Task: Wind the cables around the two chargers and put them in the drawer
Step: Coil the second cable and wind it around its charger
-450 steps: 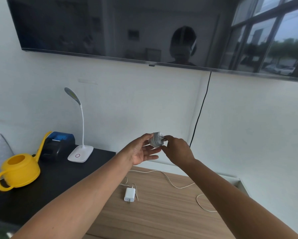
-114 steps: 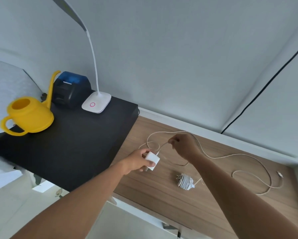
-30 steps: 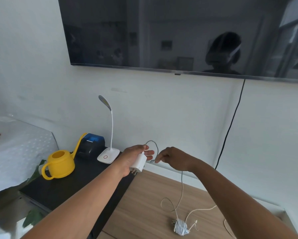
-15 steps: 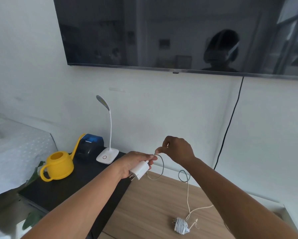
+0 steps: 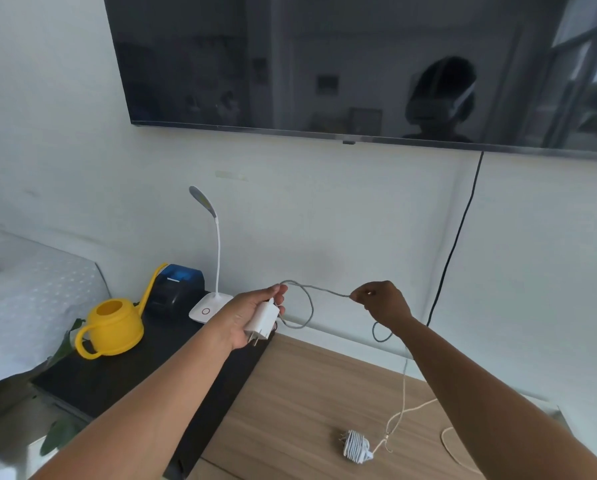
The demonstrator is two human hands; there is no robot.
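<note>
My left hand [image 5: 248,315] grips a white charger [image 5: 263,321], prongs pointing down, held up in front of the wall. Its white cable [image 5: 319,289] loops beside the charger and stretches right to my right hand [image 5: 383,302], which pinches it with curled fingers. From there the cable hangs down to the wooden top [image 5: 300,396]. A second charger [image 5: 355,446] with its cable wound around it lies on the wood at the lower right. No drawer is in view.
A black side table [image 5: 117,372] at left carries a yellow watering can [image 5: 112,328], a black-and-blue device [image 5: 176,287] and a white desk lamp [image 5: 210,299]. A dark TV [image 5: 324,64] hangs above, its black cord [image 5: 454,244] running down the wall.
My right hand has moved right and away from the charger, pulling the cable out taut between my hands. My left hand has tilted the charger more upright.
</note>
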